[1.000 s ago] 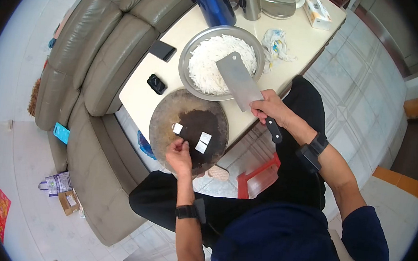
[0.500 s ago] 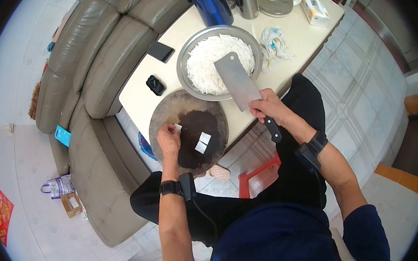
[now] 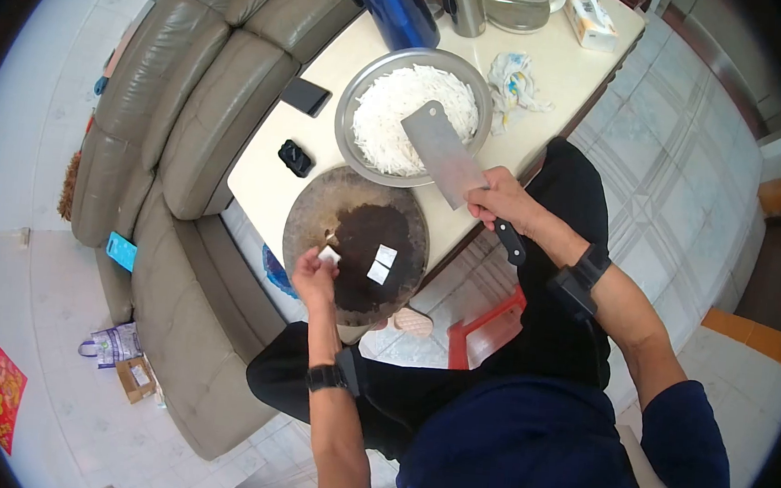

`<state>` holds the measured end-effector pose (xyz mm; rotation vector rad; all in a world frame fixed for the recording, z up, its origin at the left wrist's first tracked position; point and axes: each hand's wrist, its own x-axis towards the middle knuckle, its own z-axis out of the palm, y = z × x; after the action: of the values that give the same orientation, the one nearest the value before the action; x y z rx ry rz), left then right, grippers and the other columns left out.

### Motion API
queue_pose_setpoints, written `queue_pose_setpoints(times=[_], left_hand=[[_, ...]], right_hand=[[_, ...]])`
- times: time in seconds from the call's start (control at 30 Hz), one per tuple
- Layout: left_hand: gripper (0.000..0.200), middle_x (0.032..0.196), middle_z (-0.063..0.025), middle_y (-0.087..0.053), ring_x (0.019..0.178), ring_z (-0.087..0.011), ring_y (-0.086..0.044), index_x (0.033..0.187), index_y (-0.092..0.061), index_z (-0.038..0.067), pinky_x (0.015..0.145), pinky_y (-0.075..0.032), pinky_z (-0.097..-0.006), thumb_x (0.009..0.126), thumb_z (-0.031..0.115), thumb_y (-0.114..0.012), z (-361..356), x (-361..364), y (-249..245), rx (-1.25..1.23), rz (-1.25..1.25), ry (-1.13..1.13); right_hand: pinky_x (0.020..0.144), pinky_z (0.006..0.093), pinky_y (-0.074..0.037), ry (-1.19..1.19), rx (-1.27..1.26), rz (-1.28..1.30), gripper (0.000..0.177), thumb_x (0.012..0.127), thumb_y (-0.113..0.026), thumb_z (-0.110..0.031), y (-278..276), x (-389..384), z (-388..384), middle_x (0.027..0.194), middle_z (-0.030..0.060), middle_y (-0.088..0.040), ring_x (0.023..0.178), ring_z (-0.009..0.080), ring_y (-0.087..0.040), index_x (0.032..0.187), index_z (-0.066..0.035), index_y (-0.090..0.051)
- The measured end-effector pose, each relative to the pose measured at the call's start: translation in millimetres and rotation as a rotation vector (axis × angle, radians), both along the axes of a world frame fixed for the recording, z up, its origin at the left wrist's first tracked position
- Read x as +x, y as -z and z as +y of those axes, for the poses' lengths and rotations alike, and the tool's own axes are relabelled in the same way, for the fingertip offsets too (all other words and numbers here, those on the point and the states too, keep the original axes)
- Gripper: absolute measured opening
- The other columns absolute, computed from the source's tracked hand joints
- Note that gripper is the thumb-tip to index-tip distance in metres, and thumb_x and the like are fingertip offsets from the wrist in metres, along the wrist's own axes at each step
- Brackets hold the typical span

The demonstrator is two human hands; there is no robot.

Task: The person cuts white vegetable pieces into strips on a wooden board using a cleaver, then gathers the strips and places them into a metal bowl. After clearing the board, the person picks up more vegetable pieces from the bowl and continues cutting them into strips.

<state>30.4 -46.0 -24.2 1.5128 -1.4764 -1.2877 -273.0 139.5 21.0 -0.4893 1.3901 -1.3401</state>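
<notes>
My right hand (image 3: 508, 201) grips a cleaver (image 3: 442, 152) where the blade meets its black handle, and the blade overlaps the rim of a metal basin (image 3: 347, 153). White shredded strips (image 3: 391, 120) fill that basin. Over the left part of a round chopping board (image 3: 311, 210), my left hand (image 3: 315, 277) pinches a small white piece (image 3: 329, 256) between thumb and fingers. Two white rectangular pieces (image 3: 381, 265) lie end to end on the board's dark, wet-looking middle. A small pale bit (image 3: 330, 237) sits on the board just beyond my left fingertips.
On the cream table (image 3: 260, 156) are a phone (image 3: 306, 97), a small black case (image 3: 294, 158), a blue jug (image 3: 392, 10), a crumpled cloth (image 3: 513, 81) and a tissue pack (image 3: 592, 19). A red stool (image 3: 485, 329) stands below, and a grey sofa (image 3: 192, 320) on the left.
My left hand has drawn back slightly toward me with the white piece, leaving the small bit visible on the board. My right hand and the cleaver are nearly still.
</notes>
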Motion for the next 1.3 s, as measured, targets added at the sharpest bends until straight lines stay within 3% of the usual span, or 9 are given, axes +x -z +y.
queue_pose_setpoints(times=[0.1,0.3,0.43,0.53,0.6,1.03,1.1,1.13,1.3], left_hand=[[0.015,0.079,-0.0047,-0.061,0.065,-0.0125,-0.060,0.094,-0.060,-0.001,0.054,-0.053,-0.0231,0.079,-0.004,-0.061,35.7,8.4,-16.0,0.121,0.073,-0.022],[0.017,0.075,-0.0025,-0.062,0.066,-0.0082,-0.059,0.097,-0.063,0.001,0.054,-0.049,-0.0184,0.079,-0.001,-0.065,81.1,22.6,-7.3,0.238,-0.018,-0.015],[0.017,0.076,-0.0023,-0.062,0.065,-0.0077,-0.058,0.097,-0.063,0.000,0.055,-0.048,-0.0184,0.079,0.000,-0.065,81.2,15.7,-5.5,0.222,0.032,-0.076],[0.017,0.076,-0.0026,-0.062,0.064,-0.0079,-0.058,0.096,-0.063,-0.001,0.055,-0.049,-0.0189,0.079,-0.001,-0.065,76.7,15.0,-1.6,0.212,0.061,0.013],[0.017,0.075,-0.0026,-0.061,0.063,-0.0083,-0.057,0.094,-0.063,-0.001,0.054,-0.048,-0.0195,0.077,-0.001,-0.066,75.0,12.4,-1.4,0.174,-0.053,0.110],[0.016,0.072,-0.0052,-0.059,0.058,-0.0115,-0.055,0.086,-0.063,-0.003,0.052,-0.046,-0.0234,0.073,0.002,-0.070,71.2,-0.4,-8.9,0.090,-0.291,0.073],[0.016,0.075,-0.0065,-0.060,0.060,-0.0127,-0.055,0.086,-0.063,-0.004,0.056,-0.047,-0.0272,0.072,0.002,-0.070,55.2,2.3,-3.9,-0.223,-0.373,0.141],[0.016,0.079,-0.0110,-0.062,0.064,-0.0182,-0.058,0.087,-0.063,-0.003,0.063,-0.048,-0.0316,0.073,0.003,-0.068,47.5,-2.6,-10.4,-0.289,-0.421,0.138],[0.016,0.084,-0.0168,-0.061,0.075,-0.0316,-0.060,0.090,-0.063,0.001,0.068,-0.047,-0.0387,0.074,0.005,-0.064,1.5,-20.4,-17.6,-0.609,-0.635,0.289]], right_hand=[[0.035,0.0259,-0.037,0.020,0.009,-0.008,0.016,0.075,-0.054,-0.006,0.4,0.2,-0.4,0.054,0.0055,-0.051,0.038,0.0095,-0.042,0.061,0.002,-0.053],[0.035,0.0261,-0.037,-0.017,0.027,0.007,0.018,0.074,-0.055,-0.006,0.2,2.3,-3.8,0.051,0.0045,-0.048,0.038,0.0094,-0.041,0.058,0.002,-0.052],[0.035,0.0241,-0.038,-0.047,0.026,0.015,0.014,0.075,-0.055,-0.007,1.0,4.3,-4.8,0.054,0.0032,-0.050,0.038,0.0067,-0.041,0.063,0.000,-0.053],[0.035,0.0239,-0.038,-0.039,0.026,0.001,0.014,0.076,-0.055,-0.007,-1.5,6.3,-6.1,0.054,0.0031,-0.050,0.038,0.0067,-0.041,0.063,0.000,-0.052],[0.035,0.0238,-0.038,-0.030,0.029,-0.004,0.014,0.076,-0.055,-0.006,-1.5,5.8,-6.4,0.054,0.0030,-0.050,0.038,0.0067,-0.041,0.063,0.000,-0.052],[0.035,0.0241,-0.039,-0.046,0.024,0.009,0.014,0.075,-0.055,-0.006,-0.7,4.3,-6.8,0.054,0.0038,-0.051,0.038,0.0069,-0.042,0.064,0.000,-0.053],[0.035,0.0241,-0.039,-0.045,0.018,0.004,0.014,0.075,-0.055,-0.006,-0.9,4.7,-6.7,0.054,0.0040,-0.051,0.038,0.0070,-0.042,0.064,0.000,-0.053],[0.035,0.0241,-0.039,-0.044,0.012,0.001,0.013,0.076,-0.055,-0.006,-0.6,4.6,-6.5,0.054,0.0041,-0.051,0.038,0.0071,-0.042,0.064,0.000,-0.053],[0.036,0.0243,-0.039,-0.027,0.017,0.036,0.013,0.076,-0.054,-0.007,-3.0,5.3,-7.3,0.054,0.0042,-0.051,0.038,0.0074,-0.042,0.065,0.000,-0.053]])
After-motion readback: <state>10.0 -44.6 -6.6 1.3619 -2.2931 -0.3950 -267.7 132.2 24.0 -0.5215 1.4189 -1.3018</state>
